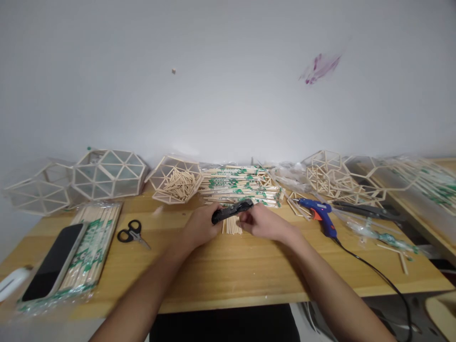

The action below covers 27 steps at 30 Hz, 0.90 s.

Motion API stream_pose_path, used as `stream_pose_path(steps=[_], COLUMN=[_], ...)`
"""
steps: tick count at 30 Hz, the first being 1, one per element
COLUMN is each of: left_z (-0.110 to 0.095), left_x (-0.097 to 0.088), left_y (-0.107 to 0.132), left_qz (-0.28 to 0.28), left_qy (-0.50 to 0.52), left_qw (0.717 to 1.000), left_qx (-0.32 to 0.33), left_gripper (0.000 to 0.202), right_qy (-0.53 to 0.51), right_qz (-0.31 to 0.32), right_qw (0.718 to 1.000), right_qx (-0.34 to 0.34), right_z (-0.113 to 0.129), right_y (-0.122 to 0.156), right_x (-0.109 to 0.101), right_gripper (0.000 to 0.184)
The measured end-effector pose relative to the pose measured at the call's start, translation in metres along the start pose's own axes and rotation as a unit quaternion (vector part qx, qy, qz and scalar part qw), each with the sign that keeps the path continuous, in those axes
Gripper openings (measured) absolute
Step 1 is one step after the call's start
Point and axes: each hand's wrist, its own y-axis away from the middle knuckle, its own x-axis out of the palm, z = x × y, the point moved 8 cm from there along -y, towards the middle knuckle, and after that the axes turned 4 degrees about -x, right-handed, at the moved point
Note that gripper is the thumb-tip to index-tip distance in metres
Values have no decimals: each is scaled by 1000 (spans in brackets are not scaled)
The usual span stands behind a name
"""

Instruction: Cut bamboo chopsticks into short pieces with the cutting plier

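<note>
A dark, slim, slightly curved black object (231, 211) spans the space between my hands, tilted up toward the right; its exact kind I cannot make out. My left hand (201, 225) is closed around its left end. At the other end, my right hand (267, 222) has its fingers curled in and closed against the object, with the fingertips partly hidden. Just below the object lies a neat row of short wooden sticks (232, 226) on the wooden table (228, 270). Behind my hands is a pile of wrapped chopsticks (238, 183) in clear and green plastic.
Left: scissors (133, 234), a phone (53, 261) on a chopstick pack (94, 247), and a white object (13, 283). Stick-frame structures (109, 173) line the wall; one frame bowl (176, 183) holds short sticks. Right: a blue glue gun (320, 213) with its cord, and a black tool (368, 210).
</note>
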Motion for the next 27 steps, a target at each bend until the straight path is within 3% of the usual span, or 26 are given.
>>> stream_pose_path(steps=[14, 27], left_z=[-5, 2], left_x=[5, -14], left_y=[1, 1], left_qz=[20, -89], left_qy=[54, 91], left_qw=[998, 991], left_qx=[-24, -32], left_gripper=[13, 16], right_qy=[-23, -31], right_qz=[0, -86], right_qw=[1000, 995], right_qx=[5, -47], right_z=[-8, 7], right_y=[-4, -4], right_x=[3, -7], right_gripper=[11, 7])
